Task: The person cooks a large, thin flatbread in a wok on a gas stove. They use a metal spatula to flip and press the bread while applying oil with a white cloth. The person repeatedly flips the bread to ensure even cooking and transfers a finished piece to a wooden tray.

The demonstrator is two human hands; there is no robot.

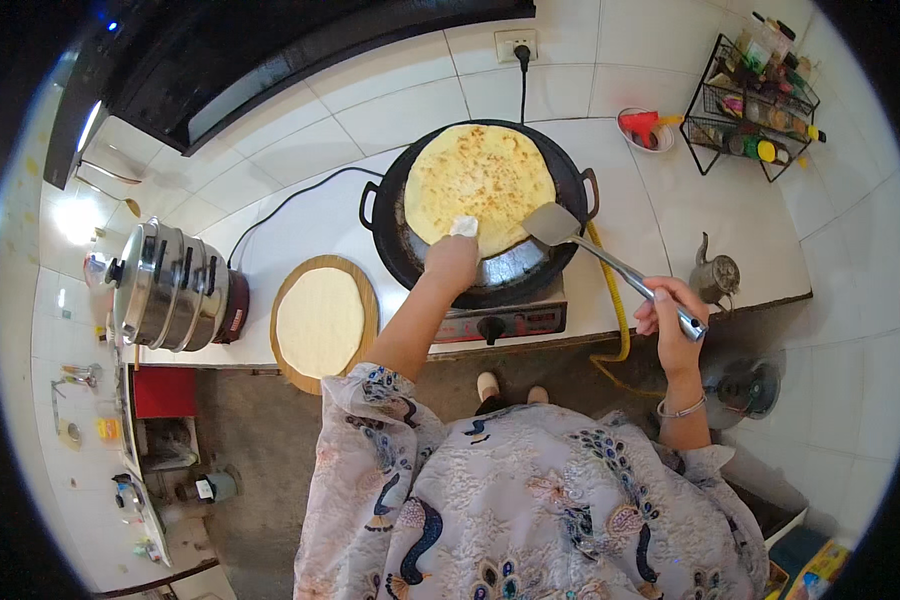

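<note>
Golden, brown-flecked round flatbread point(482, 185) lies in a black, two-handled round metal pan point(510, 270), set toward twelve o'clock so that bare, glossy metal shows at six. The pan stands on a red-and-black burner point(545, 318) on the white surface point(660, 215). At the bread's seven o'clock edge, the left hand point(452, 262) has its fingers bunched on a small, white, folded piece of paper or cloth point(464, 227); whether it also pinches the bread cannot be told. The right hand point(673, 320) is curled closed around the steel handle of a flat-bladed grey spatula point(618, 265), whose blade meets the bread's edge at four o'clock. The broad, thin round looks fairly light yet floppy, probably hot, perhaps slick underneath, and liable to fold or tear if lifted by one edge; it would take best to a blade well under its body, with the covered fingers steadying the rim. At eight o'clock from the pan, a pale, smooth dough round point(320, 325) rests on a round wooden board point(372, 320).
</note>
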